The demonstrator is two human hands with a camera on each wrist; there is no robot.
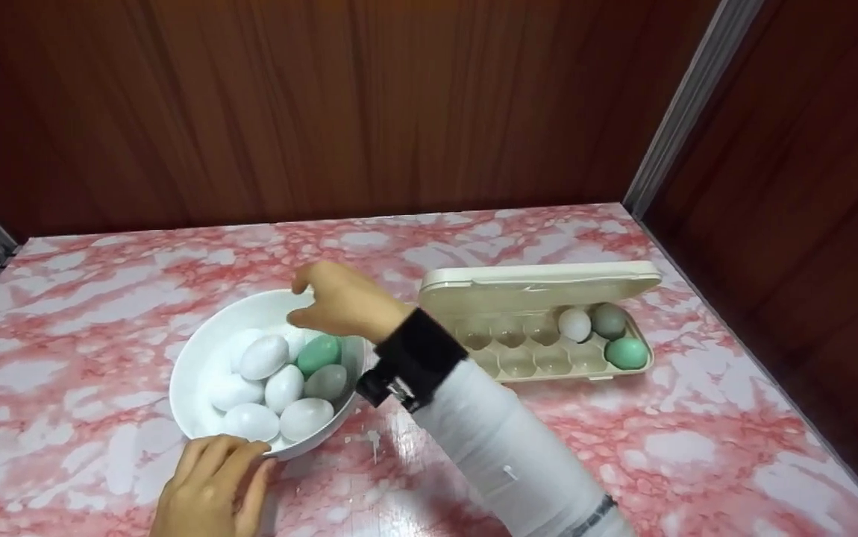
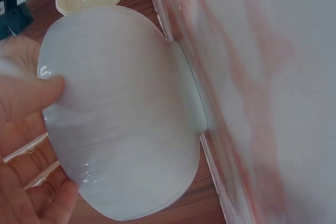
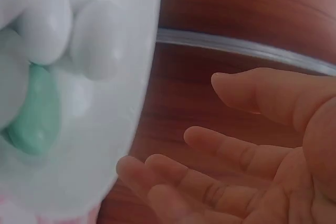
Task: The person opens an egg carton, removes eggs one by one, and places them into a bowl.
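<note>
A white bowl [image 1: 194, 350] holds several eggs: mostly white eggs [image 1: 263, 358], a green egg [image 1: 320, 353] and a greyish egg [image 1: 326, 382]. At its near rim, my left hand [image 1: 209, 485] holds the bowl, the thumb [image 2: 37, 95] against the outer wall. Above the bowl's far right side hovers my right hand [image 1: 343, 302], fingers spread and nothing between them, as the right wrist view [image 3: 247, 166] confirms. To the right stands a cream egg carton [image 1: 518, 380] with its lid raised. Its right end holds a white egg [image 1: 574, 325], a grey-green egg [image 1: 609, 321] and a green egg.
Red-and-white marbled table [image 1: 697, 447] lies under everything. A dark wood panel [image 1: 324, 112] stands behind it, another [image 1: 794, 186] on the right. The carton lid [image 1: 541, 274] leans back. My right forearm [image 1: 518, 455] crosses in front of the carton's left end.
</note>
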